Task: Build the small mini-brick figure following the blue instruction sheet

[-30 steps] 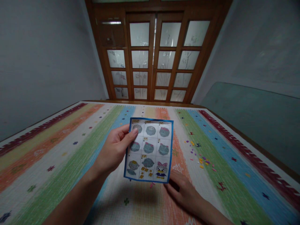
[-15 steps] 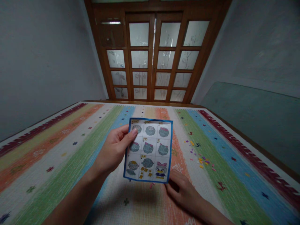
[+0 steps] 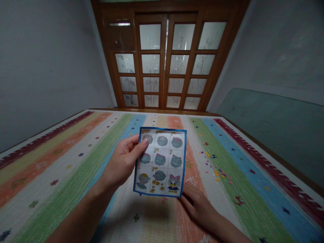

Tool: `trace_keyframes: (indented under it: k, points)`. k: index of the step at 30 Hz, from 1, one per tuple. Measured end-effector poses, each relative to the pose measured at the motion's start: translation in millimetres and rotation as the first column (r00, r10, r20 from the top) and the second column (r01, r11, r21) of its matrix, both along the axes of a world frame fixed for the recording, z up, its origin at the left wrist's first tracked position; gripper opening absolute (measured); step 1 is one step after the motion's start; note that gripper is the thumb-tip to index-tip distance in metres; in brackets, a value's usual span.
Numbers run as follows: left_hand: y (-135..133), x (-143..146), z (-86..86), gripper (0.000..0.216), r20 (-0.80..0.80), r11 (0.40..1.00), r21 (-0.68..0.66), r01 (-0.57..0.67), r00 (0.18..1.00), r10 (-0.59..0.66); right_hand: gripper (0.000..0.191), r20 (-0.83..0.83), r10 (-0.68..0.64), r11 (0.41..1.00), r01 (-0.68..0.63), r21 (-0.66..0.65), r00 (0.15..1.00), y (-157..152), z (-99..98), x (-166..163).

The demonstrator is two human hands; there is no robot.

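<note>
My left hand (image 3: 125,160) pinches the left edge of a blue-bordered instruction sheet (image 3: 162,150), its thumb lying over the front. The sheet is tilted up toward me above the table and shows a grid of printed building steps, with a finished bow-topped figure in the bottom right box. My right hand (image 3: 196,206) rests low beside the sheet's lower right corner. Its fingertips are hidden behind the paper, so what they touch cannot be made out. Small pink pieces (image 3: 164,199) peek out just under the sheet's bottom edge.
Several tiny yellow, purple and pink pieces (image 3: 220,173) lie scattered right of the sheet. A striped, patterned cloth (image 3: 76,175) covers the table. Beyond the far edge stand wooden doors with glass panes (image 3: 164,60); a pale green panel (image 3: 273,114) is at the right wall.
The sheet and my left hand stay in place. My right hand has shifted very slightly at the sheet's lower right corner.
</note>
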State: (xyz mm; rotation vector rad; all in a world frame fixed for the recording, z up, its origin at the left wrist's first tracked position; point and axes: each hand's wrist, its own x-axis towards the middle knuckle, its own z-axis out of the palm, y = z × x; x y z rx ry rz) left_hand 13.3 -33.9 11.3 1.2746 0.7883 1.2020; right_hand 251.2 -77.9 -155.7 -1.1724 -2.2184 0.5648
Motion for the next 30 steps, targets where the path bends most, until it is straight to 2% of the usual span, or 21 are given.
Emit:
trace_keyframes:
  k: [19,30]
  points:
    - [-1.3,1.4,3.5,0.026,-0.014,1.0,-0.012,-0.025,1.0,0.025,0.019,-0.028,-0.007,0.999,0.009,0.049,1.0,0.1,-0.6,-0.5]
    - [-2.0,1.1,1.5,0.024,-0.022,1.0,-0.011,-0.023,1.0,0.023,0.017,-0.03,-0.018,1.0,0.018,0.018,0.999,0.2,0.3,-0.8]
